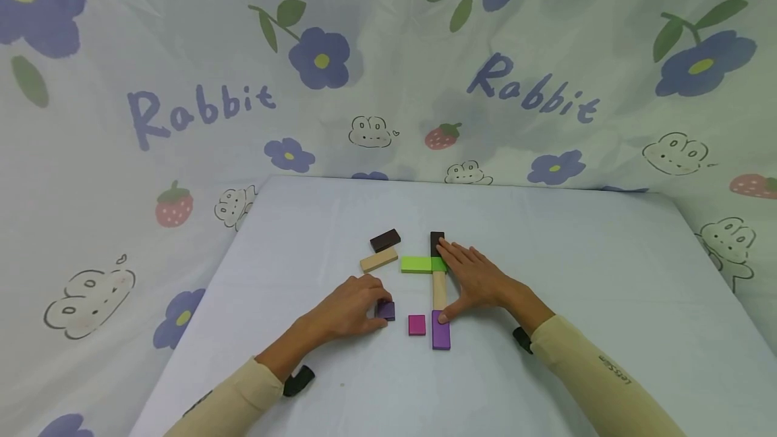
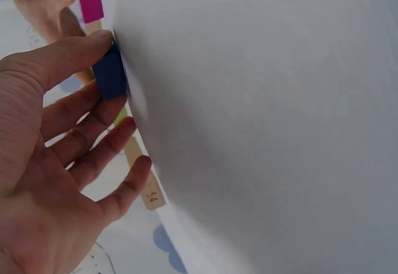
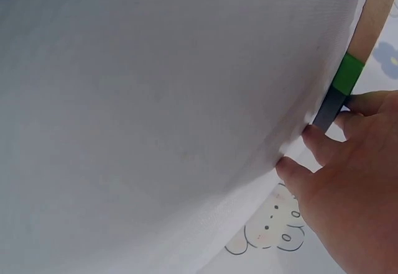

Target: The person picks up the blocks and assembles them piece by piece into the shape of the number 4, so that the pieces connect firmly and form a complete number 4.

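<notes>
My left hand (image 1: 352, 307) pinches a small dark purple block (image 1: 386, 311) at the table surface between thumb and fingers; in the left wrist view this block (image 2: 110, 75) looks dark blue. My right hand (image 1: 479, 280) lies spread along a column of blocks. Its fingertips touch the black block (image 1: 436, 240) at the far end, and its thumb rests on the purple block (image 1: 441, 336) at the near end. Between these lie a light wooden block (image 1: 439, 290) and a green piece (image 1: 438, 264), with a lime green block (image 1: 415, 265) reaching left from it.
A magenta block (image 1: 416, 325) sits between the left hand and the purple block. Farther back on the left lie a loose wooden block (image 1: 379, 260) and a dark brown block (image 1: 385, 241). A white cloth covers the table (image 1: 546, 241), and a patterned curtain (image 1: 388, 100) hangs behind.
</notes>
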Demonstrator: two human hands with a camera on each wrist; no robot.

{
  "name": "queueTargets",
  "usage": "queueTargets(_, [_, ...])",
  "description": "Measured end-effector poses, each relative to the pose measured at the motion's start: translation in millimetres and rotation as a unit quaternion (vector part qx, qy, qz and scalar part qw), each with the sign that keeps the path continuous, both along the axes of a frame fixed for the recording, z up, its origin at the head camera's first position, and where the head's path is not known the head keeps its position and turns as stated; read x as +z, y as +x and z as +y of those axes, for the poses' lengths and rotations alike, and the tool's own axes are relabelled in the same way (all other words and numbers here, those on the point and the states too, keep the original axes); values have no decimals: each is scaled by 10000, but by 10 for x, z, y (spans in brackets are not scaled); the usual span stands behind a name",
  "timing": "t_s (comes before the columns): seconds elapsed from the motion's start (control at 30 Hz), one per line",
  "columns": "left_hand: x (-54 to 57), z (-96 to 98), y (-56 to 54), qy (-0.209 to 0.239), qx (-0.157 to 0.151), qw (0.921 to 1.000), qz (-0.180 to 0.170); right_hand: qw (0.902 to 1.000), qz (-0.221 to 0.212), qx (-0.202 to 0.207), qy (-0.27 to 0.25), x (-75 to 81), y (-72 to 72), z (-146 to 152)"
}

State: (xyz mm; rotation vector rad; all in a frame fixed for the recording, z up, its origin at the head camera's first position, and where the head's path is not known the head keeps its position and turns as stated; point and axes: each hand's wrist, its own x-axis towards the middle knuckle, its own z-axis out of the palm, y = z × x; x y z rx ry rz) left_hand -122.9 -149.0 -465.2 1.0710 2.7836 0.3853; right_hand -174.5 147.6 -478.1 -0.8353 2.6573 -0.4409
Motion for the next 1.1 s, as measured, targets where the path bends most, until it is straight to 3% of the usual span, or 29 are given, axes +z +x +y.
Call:
queueTargets(0.5, [41,36,-132,124,284,9994,-152,10000,-33,-51,-8,2,4,-5])
queueTargets(1.1, [-1,94,-315,-119,636,9975,292,10000,22,-33,60,-2,17,2])
